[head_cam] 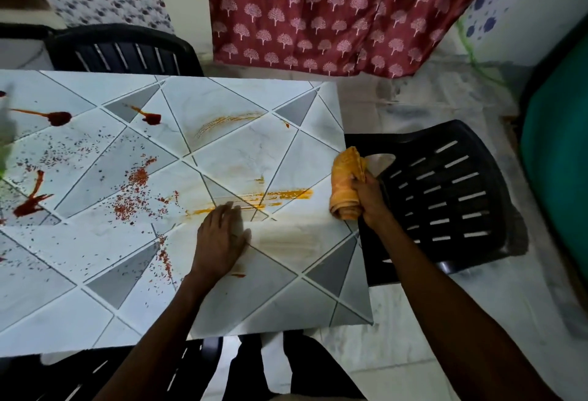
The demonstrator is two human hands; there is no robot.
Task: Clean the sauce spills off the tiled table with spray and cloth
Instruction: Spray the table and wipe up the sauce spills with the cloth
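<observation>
The tiled table (248,152) has grey and white triangles and carries sauce spills. An orange smear (276,197) runs across its right part, with a fainter arc (229,120) farther back. Dark red blobs (59,118) and red specks (136,190) cover the left half. My left hand (221,241) rests flat on the table, fingers straight, just below the orange smear. My right hand (366,197) grips a bunched orange cloth (346,187) at the table's right edge, lifted off the surface. A blurred green and white shape (4,146) at the far left edge may be the spray bottle.
A black slatted plastic chair (445,200) stands right of the table, just beyond the cloth. Another black chair (124,50) is behind the table and one (127,369) is at the near edge. A red patterned curtain (334,12) hangs behind. A green object (560,162) fills the far right.
</observation>
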